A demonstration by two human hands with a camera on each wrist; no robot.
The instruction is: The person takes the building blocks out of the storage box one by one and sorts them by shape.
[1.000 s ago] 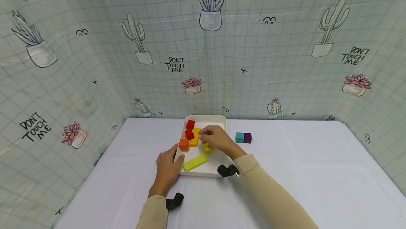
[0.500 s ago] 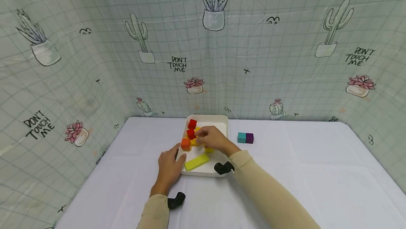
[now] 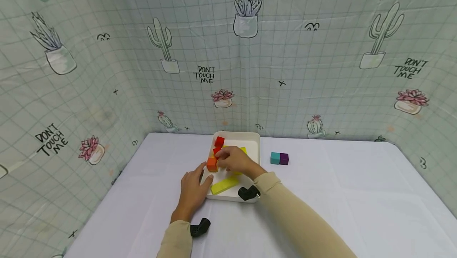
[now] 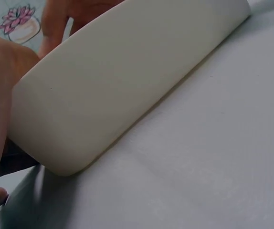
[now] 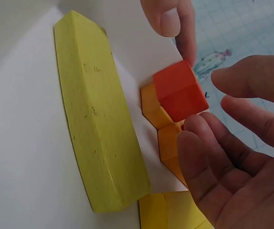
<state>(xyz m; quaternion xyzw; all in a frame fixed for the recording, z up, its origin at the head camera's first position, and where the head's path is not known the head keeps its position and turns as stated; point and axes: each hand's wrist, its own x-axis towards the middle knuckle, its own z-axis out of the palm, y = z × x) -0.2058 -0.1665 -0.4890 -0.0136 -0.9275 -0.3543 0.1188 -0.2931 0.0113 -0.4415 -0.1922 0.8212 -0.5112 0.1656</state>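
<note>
My left hand [image 3: 192,188] grips the left wall of a white tray [image 3: 254,142], thumb at the rim and fingers along the outside. In the left wrist view the tray's outer wall [image 4: 113,71] fills much of the picture. Over the tray, my right hand [image 3: 237,160] has its fingers parted beside an orange-red cube [image 5: 181,90]. That cube sits tilted above orange blocks [image 5: 152,106]; the fingertips are right at its edge. Two red cubes [image 3: 219,141] lie farther back, one partly covered by the hand. A long yellow-green block [image 3: 224,185] lies at the tray's near end.
Outside the tray, to its right, a teal cube [image 3: 275,158] and a purple cube [image 3: 284,158] stand side by side on the white table [image 3: 339,194]. A yellow block [image 5: 170,210] shows below the right hand. Patterned cloth [image 3: 285,51] hangs behind the table.
My right hand has moved left across the tray, from over the yellow blocks to beside the orange-red cube. My left hand stays on the tray's wall. The head view has shifted slightly.
</note>
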